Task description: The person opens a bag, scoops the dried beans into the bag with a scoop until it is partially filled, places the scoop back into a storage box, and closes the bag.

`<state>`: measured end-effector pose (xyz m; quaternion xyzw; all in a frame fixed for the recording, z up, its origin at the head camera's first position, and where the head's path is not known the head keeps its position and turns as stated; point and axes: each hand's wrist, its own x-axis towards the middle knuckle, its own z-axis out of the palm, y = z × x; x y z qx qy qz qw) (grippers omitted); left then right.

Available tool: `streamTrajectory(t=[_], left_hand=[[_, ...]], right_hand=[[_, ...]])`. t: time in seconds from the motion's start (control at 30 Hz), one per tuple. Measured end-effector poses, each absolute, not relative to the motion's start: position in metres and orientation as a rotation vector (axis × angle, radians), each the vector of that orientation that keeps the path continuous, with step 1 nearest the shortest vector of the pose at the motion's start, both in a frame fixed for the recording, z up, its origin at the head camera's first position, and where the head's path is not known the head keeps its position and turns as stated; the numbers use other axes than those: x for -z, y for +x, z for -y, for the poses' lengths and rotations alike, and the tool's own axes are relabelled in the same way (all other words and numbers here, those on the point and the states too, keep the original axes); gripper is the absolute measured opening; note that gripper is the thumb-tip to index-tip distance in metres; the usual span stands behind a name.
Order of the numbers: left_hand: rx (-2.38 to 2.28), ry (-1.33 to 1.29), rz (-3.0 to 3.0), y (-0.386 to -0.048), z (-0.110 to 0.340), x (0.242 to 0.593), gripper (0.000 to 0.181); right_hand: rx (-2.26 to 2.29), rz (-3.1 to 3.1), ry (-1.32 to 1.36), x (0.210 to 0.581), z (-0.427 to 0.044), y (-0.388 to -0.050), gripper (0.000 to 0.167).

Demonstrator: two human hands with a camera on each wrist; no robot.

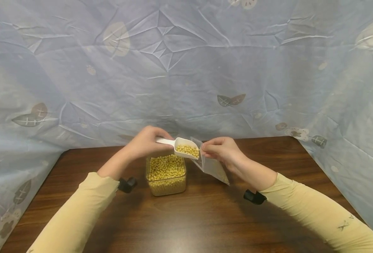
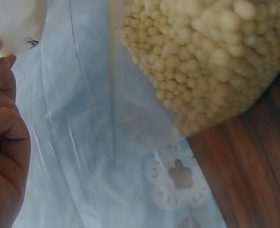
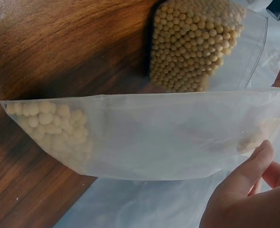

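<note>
A white scoop (image 1: 186,148) heaped with yellow beans is held by its handle in the left hand (image 1: 148,142), above the right part of a clear square container (image 1: 167,188) of beans. The scoop's front edge is at the mouth of a clear plastic bag (image 1: 214,169). The right hand (image 1: 222,151) pinches the bag near its mouth. In the right wrist view the bag (image 3: 159,137) slants, with some beans (image 3: 52,126) in its bottom corner. The left wrist view shows the left hand's curled fingers (image 2: 6,123) on the scoop handle and the container's beans (image 2: 201,61) close by.
A brown wooden table (image 1: 180,225) lies under both forearms. Pale blue patterned cloth (image 1: 186,70) hangs behind it and at both sides. Black bands (image 1: 254,197) are at both wrists.
</note>
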<state>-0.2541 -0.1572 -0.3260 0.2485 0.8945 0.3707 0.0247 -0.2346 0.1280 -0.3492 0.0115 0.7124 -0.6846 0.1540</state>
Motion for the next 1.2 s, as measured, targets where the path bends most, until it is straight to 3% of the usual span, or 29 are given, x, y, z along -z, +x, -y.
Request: streamTrajectory(t=[0.73,1.03,1.2], left_hand=[[-0.924,0.939,-2.835,-0.250,0.130,0.306,0.020],[-0.960,0.927,-2.839,-0.248,0.134,0.303,0.020],[-1.010,0.960,-2.830,-0.249,0.141,0.308,0.020]], right_hand=[[1.970,-2.065,0.091,0.343,-0.127,-0.237,0.023],[2.021,-2.031,0.085,0.345,-0.130,-0.238,0.011],[2.024,-2.026,0.088,0.347,-0.130,-0.238,0.016]])
